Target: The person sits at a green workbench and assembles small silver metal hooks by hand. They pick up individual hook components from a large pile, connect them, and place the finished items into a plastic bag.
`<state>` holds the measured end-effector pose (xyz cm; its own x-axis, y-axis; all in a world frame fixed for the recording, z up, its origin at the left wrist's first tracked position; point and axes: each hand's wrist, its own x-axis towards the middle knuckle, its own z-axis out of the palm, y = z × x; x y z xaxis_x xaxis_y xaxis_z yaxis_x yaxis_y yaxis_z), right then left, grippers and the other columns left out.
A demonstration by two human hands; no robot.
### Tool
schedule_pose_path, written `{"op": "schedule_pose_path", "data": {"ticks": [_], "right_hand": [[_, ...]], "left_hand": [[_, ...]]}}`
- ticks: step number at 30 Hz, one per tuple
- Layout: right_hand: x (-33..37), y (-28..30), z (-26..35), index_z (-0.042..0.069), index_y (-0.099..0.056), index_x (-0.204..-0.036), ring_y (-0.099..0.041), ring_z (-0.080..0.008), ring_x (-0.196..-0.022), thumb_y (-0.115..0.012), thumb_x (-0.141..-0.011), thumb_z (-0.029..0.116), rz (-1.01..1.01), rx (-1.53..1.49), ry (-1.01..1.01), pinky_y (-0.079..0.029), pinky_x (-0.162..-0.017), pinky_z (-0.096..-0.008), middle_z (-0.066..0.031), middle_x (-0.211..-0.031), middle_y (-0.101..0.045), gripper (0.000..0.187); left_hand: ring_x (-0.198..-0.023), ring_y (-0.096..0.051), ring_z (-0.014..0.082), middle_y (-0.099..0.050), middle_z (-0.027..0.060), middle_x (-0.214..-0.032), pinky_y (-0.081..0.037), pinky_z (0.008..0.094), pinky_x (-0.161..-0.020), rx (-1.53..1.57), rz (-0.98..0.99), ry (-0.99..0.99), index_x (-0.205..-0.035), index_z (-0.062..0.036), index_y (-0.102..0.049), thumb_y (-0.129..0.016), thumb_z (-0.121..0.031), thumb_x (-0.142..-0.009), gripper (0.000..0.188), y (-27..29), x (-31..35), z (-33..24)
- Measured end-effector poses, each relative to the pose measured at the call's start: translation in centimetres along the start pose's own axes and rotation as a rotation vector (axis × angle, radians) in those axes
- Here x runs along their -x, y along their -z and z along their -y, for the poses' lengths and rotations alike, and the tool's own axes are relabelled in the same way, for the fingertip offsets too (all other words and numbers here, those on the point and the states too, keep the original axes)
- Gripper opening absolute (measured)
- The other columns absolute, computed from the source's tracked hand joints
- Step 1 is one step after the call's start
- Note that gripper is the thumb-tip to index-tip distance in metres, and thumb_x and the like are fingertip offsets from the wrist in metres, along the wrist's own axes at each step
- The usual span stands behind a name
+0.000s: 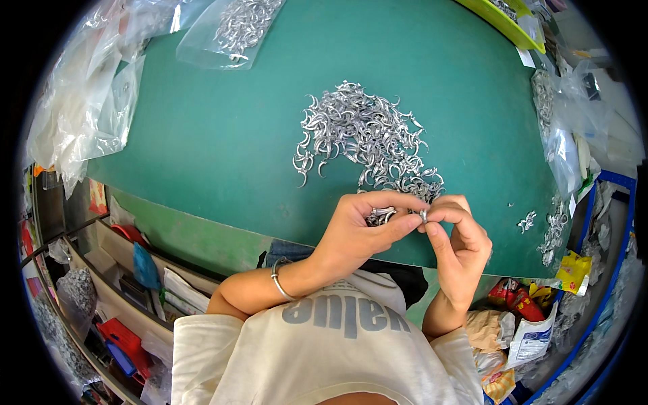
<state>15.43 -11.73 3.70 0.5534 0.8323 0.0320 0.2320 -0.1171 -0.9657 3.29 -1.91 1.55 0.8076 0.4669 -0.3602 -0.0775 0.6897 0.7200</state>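
Pinching a small silver piece [423, 215] over the near side of a green table [216, 135]

Nearest is the person's white shirt [297, 364], with a silvery bangle [277, 280] around the left forearm just above the wrist. Beyond it, the left hand [358, 229] reaches in, its thumb and forefinger brought together at the small silver piece. The right hand [462, 243] meets it there, thumb and forefinger drawn into a pinch on the same piece, whose finer shape is too small to read. More metal pieces [380, 216] show in the gap between the left thumb and forefinger; whether that hand grips them, I cannot tell. Just past the fingertips spreads a large heap of curved silver pieces [368, 131]. Off to the right lies a smaller scatter [553, 233]. At the far edge rest a clear bag [241, 30] of similar pieces and, farther right, a yellow-green tray [496, 17].
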Motion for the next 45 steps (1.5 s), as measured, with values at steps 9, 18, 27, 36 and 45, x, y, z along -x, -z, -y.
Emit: {"op": "schedule_pose_path", "data": {"ticks": [9,18,27,36,45], "right_hand": [[0.7,-0.3,0.5,0.000,-0.062,-0.077,-0.054,-0.0199,-0.075,-0.068,-0.072,0.001,-0.073,0.045,0.102,-0.039,-0.073,-0.0307,-0.0066,-0.073,-0.062,0.008],[0.8,-0.4,1.1,0.001,-0.063,-0.075,-0.054,-0.0191,-0.070,-0.069,-0.070,0.003,-0.106,0.243,0.259,-0.037,-0.071,-0.0294,-0.0058,-0.069,-0.061,0.008],[1.3,-0.4,1.2,-0.001,-0.064,-0.077,-0.054,-0.0188,-0.072,-0.071,-0.068,0.000,-0.111,0.079,0.180,-0.040,-0.067,-0.0286,-0.0070,-0.069,-0.062,0.011],[1.1,-0.8,1.6,-0.002,-0.064,-0.079,-0.054,-0.0208,-0.073,-0.071,-0.065,-0.005,-0.117,0.092,0.257,-0.042,-0.066,-0.0286,-0.0100,-0.073,-0.063,0.016],[1.0,-0.9,1.7,-0.002,-0.063,-0.077,-0.054,-0.0216,-0.070,-0.071,-0.066,-0.003,-0.123,0.213,0.342,-0.041,-0.065,-0.0303,-0.0094,-0.071,-0.063,0.014]], "left_hand": [[-0.055,-0.038,0.0007,-0.057,-0.0016,-0.078,-0.027,0.0174,-0.045,0.030,0.075,0.028,-0.095,0.0000,-0.064,-0.061,-0.004,-0.083,0.012,0.0,0.4,-0.5],[-0.067,-0.044,0.0020,-0.059,-0.0007,-0.080,-0.034,0.0183,-0.056,-0.017,0.137,-0.057,-0.093,-0.0002,-0.066,-0.062,-0.004,-0.083,0.011,0.4,0.5,-0.2],[-0.075,-0.051,0.0057,-0.062,0.0015,-0.083,-0.040,0.0213,-0.067,-0.068,0.158,-0.088,-0.090,0.0000,-0.066,-0.063,-0.004,-0.081,0.010,0.4,0.7,-0.5],[-0.074,-0.050,0.0055,-0.061,0.0012,-0.081,-0.040,0.0219,-0.066,-0.063,0.149,-0.115,-0.090,0.0000,-0.066,-0.064,-0.003,-0.081,0.010,0.5,0.8,-0.6],[-0.076,-0.052,0.0057,-0.062,0.0019,-0.081,-0.041,0.0216,-0.068,-0.050,0.160,-0.114,-0.088,0.0003,-0.066,-0.065,-0.004,-0.081,0.009,0.6,0.8,-0.6]]}}
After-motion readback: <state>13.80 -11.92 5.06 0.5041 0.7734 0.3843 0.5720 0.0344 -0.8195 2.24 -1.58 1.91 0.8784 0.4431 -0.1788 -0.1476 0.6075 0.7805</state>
